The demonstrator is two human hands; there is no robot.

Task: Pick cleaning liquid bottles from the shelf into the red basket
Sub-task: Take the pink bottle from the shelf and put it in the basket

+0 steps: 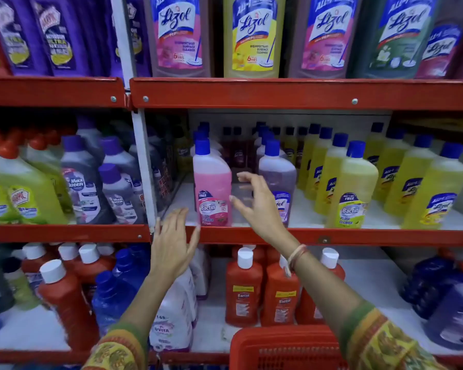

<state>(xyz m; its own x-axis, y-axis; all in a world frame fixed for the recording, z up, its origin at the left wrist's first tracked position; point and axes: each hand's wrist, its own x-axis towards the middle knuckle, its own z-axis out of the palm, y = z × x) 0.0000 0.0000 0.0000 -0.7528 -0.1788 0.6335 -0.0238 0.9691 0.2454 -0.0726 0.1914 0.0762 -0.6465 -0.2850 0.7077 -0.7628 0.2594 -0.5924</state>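
Observation:
A pink Bactin floor cleaner bottle [212,188] with a blue cap stands at the front edge of the middle shelf [332,237]. My left hand [173,243] is open just left of and below it, fingers spread, near the shelf's red rim. To the bottle's right, my right hand [257,206] is open with fingers apart, a short gap from the bottle and in front of a purple Lizol bottle [278,172]. Neither hand touches a bottle. The red basket [284,348] shows at the bottom, under my right forearm.
Yellow Bactin and Lizol bottles [352,188] fill the middle shelf's right side. Green and purple bottles [83,182] stand left of the white upright [145,166]. Large Lizol bottles [253,36] line the top shelf. Red Bactin bottles [242,289] and a white bottle [174,316] sit below.

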